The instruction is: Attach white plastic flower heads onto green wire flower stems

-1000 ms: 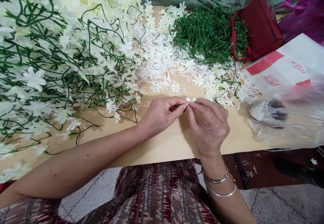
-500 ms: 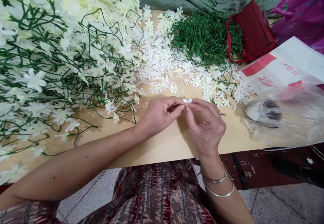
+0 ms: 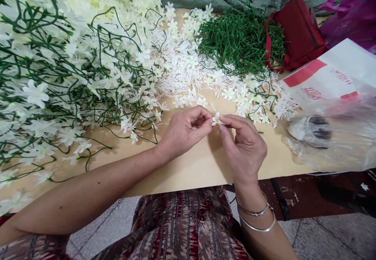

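A small white artificial flower (image 3: 216,119) is pinched between my two hands above the table's front part. My left hand (image 3: 188,131) has thumb and forefinger closed at the flower's left side. From the right, my right hand (image 3: 244,144) grips the flower's edge between thumb and fingertips. Whatever stem or centre lies under the fingers is hidden. Just beyond the hands lie loose white flower heads (image 3: 202,102) and a spread of thin white stamens (image 3: 179,71).
Finished-looking white flower sprays with green stems (image 3: 96,83) cover the left side. A heap of green plastic stems (image 3: 235,42) lies behind, beside a red bag (image 3: 304,32). A white-and-red paper bag (image 3: 331,71) and a clear plastic bag (image 3: 349,134) occupy the right of the table (image 3: 182,173).
The flower has turned so its face shows more, and its petals look more spread. My right hand has shifted slightly right; the left fingers have curled a little more.
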`<state>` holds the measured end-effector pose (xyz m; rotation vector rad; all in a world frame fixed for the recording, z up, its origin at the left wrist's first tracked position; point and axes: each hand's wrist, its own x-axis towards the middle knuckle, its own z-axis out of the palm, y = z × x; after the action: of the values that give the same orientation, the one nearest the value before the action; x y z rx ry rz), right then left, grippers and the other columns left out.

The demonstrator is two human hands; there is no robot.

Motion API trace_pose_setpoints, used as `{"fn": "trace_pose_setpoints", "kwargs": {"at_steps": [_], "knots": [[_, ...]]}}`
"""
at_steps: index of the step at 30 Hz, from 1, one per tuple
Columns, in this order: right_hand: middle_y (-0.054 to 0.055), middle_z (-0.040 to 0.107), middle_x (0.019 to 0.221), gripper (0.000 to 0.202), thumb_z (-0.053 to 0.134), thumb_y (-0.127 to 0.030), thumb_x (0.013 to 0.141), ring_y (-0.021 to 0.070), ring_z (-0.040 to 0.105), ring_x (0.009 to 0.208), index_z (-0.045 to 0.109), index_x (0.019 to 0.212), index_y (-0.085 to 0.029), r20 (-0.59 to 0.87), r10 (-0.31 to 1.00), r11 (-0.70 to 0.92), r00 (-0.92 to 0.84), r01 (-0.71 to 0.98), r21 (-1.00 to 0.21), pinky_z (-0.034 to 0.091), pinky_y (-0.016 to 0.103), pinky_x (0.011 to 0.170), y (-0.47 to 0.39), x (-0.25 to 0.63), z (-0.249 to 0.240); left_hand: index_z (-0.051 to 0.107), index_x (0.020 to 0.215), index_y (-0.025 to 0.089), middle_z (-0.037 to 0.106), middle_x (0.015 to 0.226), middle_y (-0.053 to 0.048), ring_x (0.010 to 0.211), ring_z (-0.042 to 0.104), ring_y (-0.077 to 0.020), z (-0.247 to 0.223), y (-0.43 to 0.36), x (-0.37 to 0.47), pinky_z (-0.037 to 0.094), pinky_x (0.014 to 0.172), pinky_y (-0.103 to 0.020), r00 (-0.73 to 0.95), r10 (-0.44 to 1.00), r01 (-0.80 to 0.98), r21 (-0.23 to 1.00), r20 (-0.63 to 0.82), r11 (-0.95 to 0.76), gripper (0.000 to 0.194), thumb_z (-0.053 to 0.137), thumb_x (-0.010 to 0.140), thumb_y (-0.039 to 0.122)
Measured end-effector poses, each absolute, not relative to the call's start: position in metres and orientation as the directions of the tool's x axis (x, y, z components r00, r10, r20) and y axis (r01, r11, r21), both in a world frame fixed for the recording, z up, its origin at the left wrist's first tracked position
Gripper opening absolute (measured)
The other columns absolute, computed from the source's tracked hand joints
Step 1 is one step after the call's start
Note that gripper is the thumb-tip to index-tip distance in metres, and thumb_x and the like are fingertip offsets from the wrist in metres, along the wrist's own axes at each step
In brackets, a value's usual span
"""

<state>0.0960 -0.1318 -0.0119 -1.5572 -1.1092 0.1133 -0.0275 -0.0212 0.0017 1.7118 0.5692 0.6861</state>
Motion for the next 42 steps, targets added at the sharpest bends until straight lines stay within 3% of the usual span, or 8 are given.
{"fn": "trace_pose_setpoints", "kwargs": {"at_steps": [6, 10, 16, 22, 30, 33, 37, 42], "knots": [[-0.002, 0.077, 0.095, 0.023, 0.078, -0.012, 0.086, 0.0138, 0.072, 0.084, 0.074, 0.103, -0.027, 0.286, 0.673, 0.082, 0.682, 0.315, -0.945, 0.062, 0.031, 0.077, -0.133, 0.095, -0.009, 0.069, 0.108, 0.018, 0.078, 0.100, -0.007, 0.086, 0.072, -0.0152, 0.002, -0.022, -0.028, 0.057, 0.080, -0.028, 0.740, 0.665, 0.005, 0.988, 0.099, -0.153, 0.026, 0.074, 0.091, 0.036], [-0.001, 0.078, 0.100, 0.019, 0.075, -0.017, 0.090, 0.0148, 0.074, 0.090, 0.073, 0.106, -0.028, 0.224, 0.742, 0.096, 0.632, 0.229, -0.969, 0.063, 0.034, 0.085, -0.133, 0.093, -0.009, 0.072, 0.096, 0.019, 0.079, 0.092, -0.005, 0.082, 0.071, -0.0141, 0.000, -0.019, -0.029, 0.056, 0.077, -0.027, 0.738, 0.661, 0.006, 0.978, 0.136, -0.208, 0.018, 0.064, 0.098, 0.035], [0.005, 0.076, 0.107, 0.007, 0.074, -0.026, 0.092, 0.0213, 0.072, 0.105, 0.075, 0.099, -0.025, 0.342, 0.666, 0.045, 0.663, 0.422, -0.906, 0.058, 0.043, 0.095, -0.145, 0.124, -0.010, 0.071, 0.096, 0.019, 0.076, 0.086, -0.003, 0.077, 0.070, -0.0132, -0.004, -0.015, -0.029, 0.055, 0.074, -0.026, 0.664, 0.745, 0.038, 0.993, 0.058, -0.111, 0.017, 0.071, 0.089, 0.035], [0.004, 0.079, 0.091, 0.008, 0.074, -0.030, 0.090, 0.0206, 0.070, 0.082, 0.077, 0.094, -0.024, 0.454, 0.680, -0.202, 0.576, 0.742, -0.639, 0.055, 0.039, 0.078, -0.159, 0.172, 0.005, 0.066, 0.086, 0.020, 0.071, 0.075, -0.001, 0.067, 0.065, -0.0117, 0.000, -0.017, -0.027, 0.054, 0.064, -0.024, 0.662, 0.747, -0.023, 0.998, 0.062, -0.063, 0.020, 0.075, 0.088, 0.037], [0.008, 0.073, 0.097, 0.024, 0.055, -0.016, 0.100, 0.0262, 0.065, 0.090, 0.077, 0.101, -0.024, 0.402, 0.912, 0.014, 0.082, 0.973, -0.230, 0.052, 0.044, 0.080, -0.127, 0.194, 0.008, 0.067, 0.090, 0.019, 0.072, 0.083, 0.000, 0.074, 0.072, -0.0117, -0.001, -0.017, -0.027, 0.062, 0.074, -0.024, 0.583, 0.811, -0.086, 0.996, 0.050, 0.000, 0.026, 0.073, 0.092, 0.045], [0.011, 0.073, 0.098, 0.025, 0.054, -0.016, 0.099, 0.0276, 0.062, 0.090, 0.074, 0.088, -0.022, 0.324, 0.942, 0.133, -0.091, 0.985, -0.112, 0.050, 0.046, 0.081, -0.112, 0.205, 0.010, 0.067, 0.096, 0.019, 0.073, 0.083, 0.000, 0.079, 0.075, -0.0126, -0.004, -0.016, -0.026, 0.063, 0.079, -0.025, 0.535, 0.844, -0.107, 0.994, 0.035, 0.027, 0.029, 0.072, 0.093, 0.047], [0.009, 0.073, 0.092, 0.022, 0.056, -0.021, 0.099, 0.0248, 0.065, 0.087, 0.071, 0.083, -0.023, 0.383, 0.917, 0.209, -0.110, 0.951, -0.227, 0.052, 0.044, 0.081, -0.098, 0.204, 0.016, 0.066, 0.102, 0.017, 0.077, 0.086, -0.002, 0.082, 0.078, -0.0155, -0.007, -0.017, -0.025, 0.065, 0.079, -0.027, 0.542, 0.840, -0.162, 0.977, -0.029, 0.139, 0.037, 0.079, 0.088, 0.049], [0.001, 0.076, 0.083, 0.002, 0.075, -0.024, 0.089, 0.0183, 0.069, 0.073, 0.074, 0.088, -0.025, 0.458, 0.823, 0.123, 0.335, 0.683, -0.720, 0.056, 0.036, 0.071, -0.090, 0.177, 0.017, 0.066, 0.099, 0.017, 0.078, 0.088, -0.004, 0.086, 0.080, -0.0167, -0.006, -0.020, -0.024, 0.066, 0.085, -0.030, 0.531, 0.846, -0.193, 0.966, -0.047, 0.175, 0.039, 0.077, 0.090, 0.054]]}}
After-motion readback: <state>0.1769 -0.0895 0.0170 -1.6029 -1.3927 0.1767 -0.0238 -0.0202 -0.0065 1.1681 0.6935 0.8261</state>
